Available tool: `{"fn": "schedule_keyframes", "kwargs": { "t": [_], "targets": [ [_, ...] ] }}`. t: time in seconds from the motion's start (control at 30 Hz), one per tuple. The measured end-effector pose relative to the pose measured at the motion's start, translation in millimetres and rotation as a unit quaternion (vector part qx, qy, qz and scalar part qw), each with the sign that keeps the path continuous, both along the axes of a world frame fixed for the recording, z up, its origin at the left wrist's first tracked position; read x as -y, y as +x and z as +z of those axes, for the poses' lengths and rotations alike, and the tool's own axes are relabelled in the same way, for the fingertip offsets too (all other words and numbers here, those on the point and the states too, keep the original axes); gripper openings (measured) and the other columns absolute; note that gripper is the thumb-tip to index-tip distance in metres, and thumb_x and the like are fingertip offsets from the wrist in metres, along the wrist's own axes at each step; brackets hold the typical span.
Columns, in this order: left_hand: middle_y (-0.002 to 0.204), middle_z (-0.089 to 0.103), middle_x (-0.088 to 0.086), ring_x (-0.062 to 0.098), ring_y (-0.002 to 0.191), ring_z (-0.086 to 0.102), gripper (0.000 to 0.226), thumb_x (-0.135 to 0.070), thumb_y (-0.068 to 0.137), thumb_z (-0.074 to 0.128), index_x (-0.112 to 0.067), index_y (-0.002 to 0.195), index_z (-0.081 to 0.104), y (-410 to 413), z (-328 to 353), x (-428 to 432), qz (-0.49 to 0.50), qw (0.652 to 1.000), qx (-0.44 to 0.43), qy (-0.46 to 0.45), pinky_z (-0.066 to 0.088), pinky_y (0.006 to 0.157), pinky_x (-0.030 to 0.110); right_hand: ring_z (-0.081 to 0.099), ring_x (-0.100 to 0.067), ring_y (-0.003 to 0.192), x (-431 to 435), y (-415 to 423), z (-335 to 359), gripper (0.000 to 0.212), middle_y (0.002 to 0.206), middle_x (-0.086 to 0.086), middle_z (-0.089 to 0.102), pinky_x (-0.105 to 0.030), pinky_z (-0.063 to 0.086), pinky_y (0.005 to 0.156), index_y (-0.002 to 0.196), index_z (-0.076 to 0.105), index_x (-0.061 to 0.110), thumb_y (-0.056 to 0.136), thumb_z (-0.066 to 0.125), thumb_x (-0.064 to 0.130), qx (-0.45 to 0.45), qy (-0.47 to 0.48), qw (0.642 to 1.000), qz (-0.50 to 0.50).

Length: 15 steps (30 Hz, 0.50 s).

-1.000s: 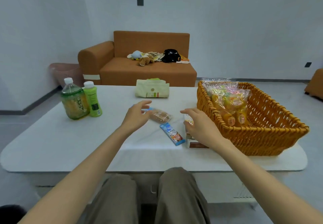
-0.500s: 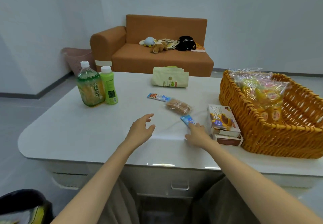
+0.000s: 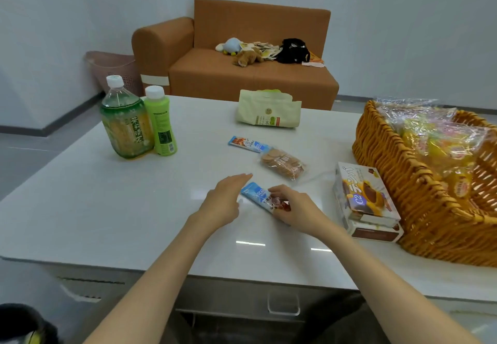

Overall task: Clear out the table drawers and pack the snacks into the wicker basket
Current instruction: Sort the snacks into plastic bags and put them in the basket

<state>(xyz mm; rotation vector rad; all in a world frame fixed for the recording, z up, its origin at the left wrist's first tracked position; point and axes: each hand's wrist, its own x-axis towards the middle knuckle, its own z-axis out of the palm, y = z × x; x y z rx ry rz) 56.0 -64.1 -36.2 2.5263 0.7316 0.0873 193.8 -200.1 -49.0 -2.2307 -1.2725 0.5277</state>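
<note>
While left hand [image 3: 223, 201] lies open alongside | right hand [image 3: 294, 210] now pinches blue packet [image 3: 256, 196] — earlier only touched

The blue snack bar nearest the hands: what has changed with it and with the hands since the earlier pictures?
The right hand left the boxes, moved left to the blue snack bar and now grips its near end. The left hand drew back from the biscuit pack and lies open beside the bar. The bottles, pouch, other blue bar, biscuit pack, boxes and wicker basket stayed in place.
</note>
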Motion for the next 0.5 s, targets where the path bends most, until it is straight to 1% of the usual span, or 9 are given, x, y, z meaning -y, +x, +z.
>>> {"fn": "schedule_keyframes", "kwargs": {
  "t": [0.07,0.13,0.23,0.27,0.3,0.37,0.43,0.47,0.5],
  "targets": [
    [0.161,0.006,-0.009,0.017,0.148,0.001,0.074,-0.001,0.095,0.047,-0.031,0.153,0.011,6.2,-2.2,-1.0,-0.049,0.997,-0.049,0.034,0.019,0.117,0.041,0.054,-0.017,0.121,-9.1,8.9,8.1,0.04,0.132,-0.001,0.058,-0.02,0.04,0.095,0.132,0.052,0.019,0.093,0.059,0.014,-0.014,0.062,0.997,-0.033],
    [0.161,-0.001,-0.01,0.016,0.148,-0.008,0.07,-0.011,0.098,0.047,-0.03,0.153,0.008,12.5,-1.3,-1.2,-0.097,0.99,-0.082,0.062,0.013,0.119,0.047,0.052,-0.017,0.122,-20.9,21.3,15.5,0.037,0.132,0.0,0.057,-0.016,0.035,0.094,0.132,0.054,0.016,0.094,0.055,0.012,0.027,0.101,0.992,-0.064],
    [0.161,-0.003,-0.012,0.016,0.147,-0.015,0.063,-0.031,0.101,0.043,-0.034,0.153,0.007,19.5,-3.4,-3.1,-0.146,0.978,-0.115,0.091,0.0,0.118,0.054,0.048,-0.015,0.125,-41.9,40.8,21.2,0.035,0.131,0.004,0.056,-0.006,0.024,0.088,0.129,0.056,0.016,0.096,0.051,0.008,0.07,0.109,0.989,-0.076],
    [0.161,-0.002,-0.012,0.016,0.147,-0.016,0.062,-0.039,0.1,0.042,-0.037,0.152,0.008,21.4,-6.5,-5.2,-0.159,0.974,-0.125,0.1,-0.002,0.116,0.057,0.046,-0.015,0.126,-50.4,47.4,19.3,0.035,0.131,0.004,0.054,-0.006,0.024,0.089,0.13,0.056,0.017,0.096,0.051,0.01,0.086,0.1,0.989,-0.07],
    [0.161,0.001,-0.012,0.016,0.147,-0.015,0.063,-0.046,0.098,0.041,-0.04,0.151,0.008,22.6,-9.9,-7.4,-0.173,0.97,-0.134,0.11,-0.002,0.115,0.058,0.041,-0.018,0.131,-59.1,55.1,14.7,0.036,0.136,0.001,0.051,-0.009,0.024,0.095,0.133,0.053,0.018,0.097,0.051,0.013,0.104,0.077,0.99,-0.06],
    [0.16,0.008,-0.01,0.016,0.148,-0.009,0.064,-0.054,0.095,0.041,-0.045,0.149,0.008,25.4,-15.4,-10.5,-0.188,0.963,-0.141,0.129,-0.002,0.114,0.059,0.023,-0.028,0.143,-74.2,69.7,1.4,0.045,0.152,-0.007,0.035,-0.029,0.014,0.114,0.143,0.038,0.027,0.099,0.046,0.024,0.132,-0.003,0.991,-0.036],
    [0.153,0.021,-0.006,0.017,0.146,0.005,0.061,-0.053,0.096,0.042,-0.045,0.149,0.013,28.1,-15.9,-13.0,-0.187,0.962,-0.132,0.152,0.001,0.116,0.057,0.01,-0.037,0.145,-83.4,78.6,-9.7,0.051,0.16,-0.007,0.015,-0.048,0.007,0.117,0.148,0.022,0.041,0.1,0.039,0.035,0.157,-0.097,0.982,-0.026],
    [0.147,0.027,-0.004,0.019,0.142,0.014,0.059,-0.05,0.097,0.042,-0.044,0.149,0.016,29.5,-14.4,-15.3,-0.182,0.96,-0.128,0.169,0.003,0.116,0.056,0.012,-0.04,0.143,-85.3,79.8,-12.9,0.051,0.16,-0.006,0.011,-0.052,0.008,0.116,0.147,0.019,0.045,0.1,0.036,0.039,0.181,-0.124,0.975,-0.027],
    [0.141,0.032,-0.002,0.019,0.137,0.023,0.057,-0.047,0.097,0.043,-0.043,0.149,0.019,29.8,-11.3,-18.2,-0.173,0.959,-0.128,0.183,0.005,0.116,0.053,0.019,-0.041,0.14,-85.2,79.5,-15.3,0.049,0.16,-0.005,0.013,-0.053,0.013,0.114,0.146,0.02,0.046,0.1,0.035,0.042,0.211,-0.13,0.968,-0.034]
  ]
}}
